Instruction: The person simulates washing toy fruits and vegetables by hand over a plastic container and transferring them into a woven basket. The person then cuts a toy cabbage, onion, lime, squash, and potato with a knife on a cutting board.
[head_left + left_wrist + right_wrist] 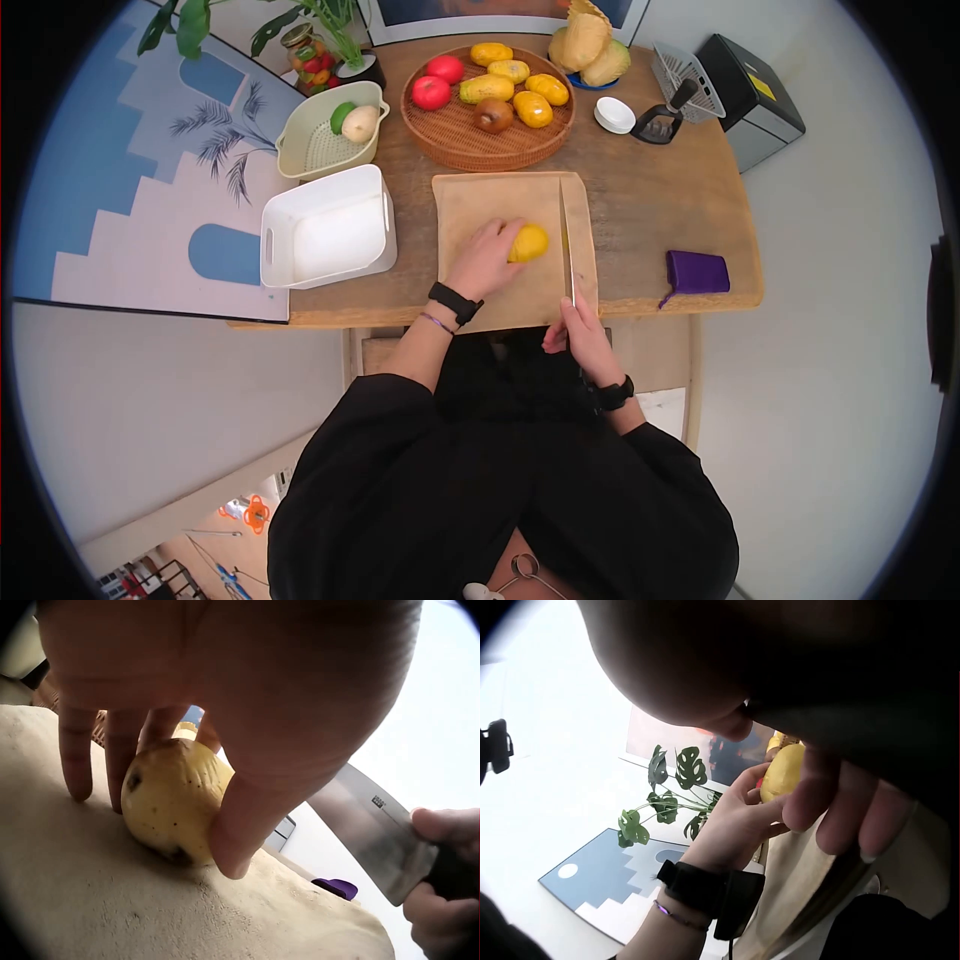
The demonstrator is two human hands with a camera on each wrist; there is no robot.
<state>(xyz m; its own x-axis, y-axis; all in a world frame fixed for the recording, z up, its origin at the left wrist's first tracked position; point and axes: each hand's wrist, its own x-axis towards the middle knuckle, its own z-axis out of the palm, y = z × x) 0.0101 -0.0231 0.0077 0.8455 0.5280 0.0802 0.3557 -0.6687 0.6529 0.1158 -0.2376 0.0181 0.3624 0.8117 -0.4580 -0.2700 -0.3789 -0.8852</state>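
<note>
A yellow fruit (529, 243) with dark spots sits on the wooden cutting board (470, 205). My left hand (487, 258) grips it from the left, thumb and fingers around its sides, as the left wrist view shows of the fruit (176, 799). My right hand (588, 340) holds a knife by its dark handle at the board's right front edge. The knife blade (367, 825) stands clear of the fruit, to its right. In the right wrist view the fingers (847, 799) of the right hand are curled, and the handle is mostly dark.
Behind the board stands a wicker tray (485, 150) of yellow and red produce. To the left are a white bin (330, 228) and a pale green basket (300, 140). A purple pouch (697, 272) lies right; a white bowl (614, 115) and a black tool (657, 125) are at the back right.
</note>
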